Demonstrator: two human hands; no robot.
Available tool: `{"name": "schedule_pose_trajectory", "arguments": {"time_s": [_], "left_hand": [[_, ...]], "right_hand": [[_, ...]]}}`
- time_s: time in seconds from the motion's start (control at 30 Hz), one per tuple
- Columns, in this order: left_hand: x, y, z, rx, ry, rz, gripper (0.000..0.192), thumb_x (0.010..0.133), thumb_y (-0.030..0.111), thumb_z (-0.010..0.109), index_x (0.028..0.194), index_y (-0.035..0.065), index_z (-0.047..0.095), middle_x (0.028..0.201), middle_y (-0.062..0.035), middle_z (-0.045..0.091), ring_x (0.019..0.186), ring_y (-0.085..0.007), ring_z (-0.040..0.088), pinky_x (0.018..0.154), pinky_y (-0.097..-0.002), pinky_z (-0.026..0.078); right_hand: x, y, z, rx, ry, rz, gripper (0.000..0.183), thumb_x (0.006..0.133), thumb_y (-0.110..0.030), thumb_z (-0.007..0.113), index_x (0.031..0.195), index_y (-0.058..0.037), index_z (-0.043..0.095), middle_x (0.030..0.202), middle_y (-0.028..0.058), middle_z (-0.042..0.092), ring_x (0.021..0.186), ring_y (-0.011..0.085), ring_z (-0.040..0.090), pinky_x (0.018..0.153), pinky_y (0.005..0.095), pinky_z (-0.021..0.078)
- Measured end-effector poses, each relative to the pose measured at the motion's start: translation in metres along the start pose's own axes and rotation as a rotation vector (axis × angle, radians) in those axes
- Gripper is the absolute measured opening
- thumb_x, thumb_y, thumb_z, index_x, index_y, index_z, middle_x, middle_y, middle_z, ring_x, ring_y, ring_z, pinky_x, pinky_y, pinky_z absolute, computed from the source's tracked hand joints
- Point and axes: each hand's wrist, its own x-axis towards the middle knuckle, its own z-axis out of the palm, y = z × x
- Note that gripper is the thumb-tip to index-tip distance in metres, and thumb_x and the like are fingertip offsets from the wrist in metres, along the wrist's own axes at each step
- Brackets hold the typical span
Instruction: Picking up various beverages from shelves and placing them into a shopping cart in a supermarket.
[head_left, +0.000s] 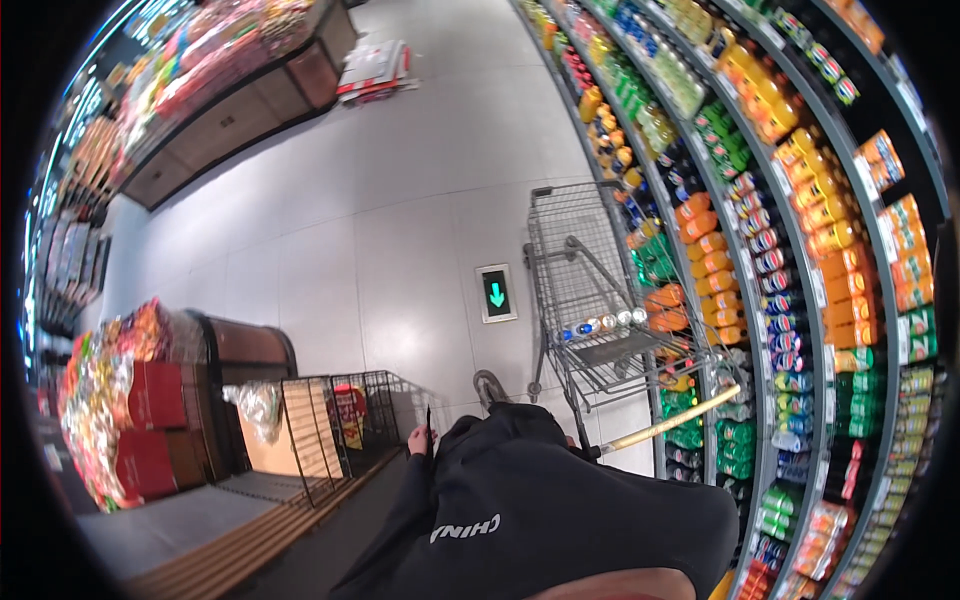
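My left hand (418, 440) is at my left side, closed around a thin dark object (428, 424) seen edge-on. Only a sliver of my right hand (571, 442) shows past my dark sweater, by the near end of the cart's yellow handle (667, 424); its grip is hidden. To my right stands a grey wire shopping cart (577, 225), close along the drink shelves. Several cans or bottles (604, 324) show in a row through its wire, though I cannot tell whether they lie inside it.
Shelves of soft drink bottles (825, 202) line the right side. At left are a wire rack (311, 435) with a cardboard sheet and red boxes (161, 420). Further off are a display counter (232, 120) and flattened cartons (375, 71). A green arrow sign (496, 294) is set into the floor.
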Motion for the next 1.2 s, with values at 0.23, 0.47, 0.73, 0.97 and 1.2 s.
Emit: {"name": "schedule_pose_trajectory", "arguments": {"time_s": [0.23, 0.47, 0.73, 0.97, 1.2], "left_hand": [[0.101, 0.088, 0.068, 0.689, -0.274, 0.368, 0.025, 0.101, 0.02, 0.064, 0.115, 0.0033, 0.076, 0.1, -0.0114, 0.077, 0.083, -0.0192, 0.074, 0.074, -0.0305, 0.06], [0.203, 0.212, 0.15, 0.766, -0.351, 0.046, 0.03, 0.099, 0.022, 0.067, 0.118, 0.002, 0.077, 0.106, -0.0088, 0.077, 0.092, -0.0165, 0.074, 0.085, -0.0295, 0.059], [0.301, 0.326, 0.209, 0.993, -0.67, 0.232, 0.03, 0.101, 0.025, 0.062, 0.12, 0.0081, 0.077, 0.1, -0.0105, 0.075, 0.087, -0.0184, 0.07, 0.076, -0.0319, 0.058], [0.372, 0.386, 0.219, 0.952, -0.557, -0.306, 0.038, 0.102, 0.024, 0.06, 0.136, 0.0061, 0.06, 0.111, -0.0234, 0.072, 0.088, -0.0343, 0.072, 0.07, -0.0416, 0.06], [0.375, 0.384, 0.261, 1.219, -0.623, -0.33, 0.038, 0.1, 0.025, 0.064, 0.131, 0.004, 0.062, 0.106, -0.0238, 0.072, 0.076, -0.0297, 0.072, 0.058, -0.0362, 0.057]], "right_hand": [[0.001, -0.037, 0.023, 0.201, 0.116, 0.116, 0.033, 0.097, -0.024, 0.056, 0.117, -0.0024, 0.072, 0.112, 0.0246, 0.071, 0.11, 0.0369, 0.068, 0.096, 0.0464, 0.0532], [0.022, -0.11, 0.075, 0.408, 0.264, 0.234, 0.033, 0.098, -0.024, 0.056, 0.117, -0.0028, 0.072, 0.11, 0.0234, 0.072, 0.109, 0.0363, 0.069, 0.095, 0.0463, 0.0538], [0.045, -0.224, 0.097, 0.544, 0.419, 0.306, 0.033, 0.098, -0.025, 0.056, 0.117, -0.0033, 0.073, 0.108, 0.022, 0.074, 0.107, 0.0357, 0.07, 0.095, 0.0461, 0.0545], [0.051, -0.279, 0.113, 0.669, 0.502, 0.368, 0.033, 0.098, -0.025, 0.056, 0.117, -0.0037, 0.073, 0.106, 0.0208, 0.074, 0.106, 0.0351, 0.071, 0.094, 0.0459, 0.055], [0.061, -0.283, 0.123, 0.772, 0.53, 0.438, 0.033, 0.098, -0.025, 0.056, 0.117, -0.0041, 0.074, 0.104, 0.0197, 0.075, 0.105, 0.0345, 0.072, 0.093, 0.0458, 0.0556]]}}
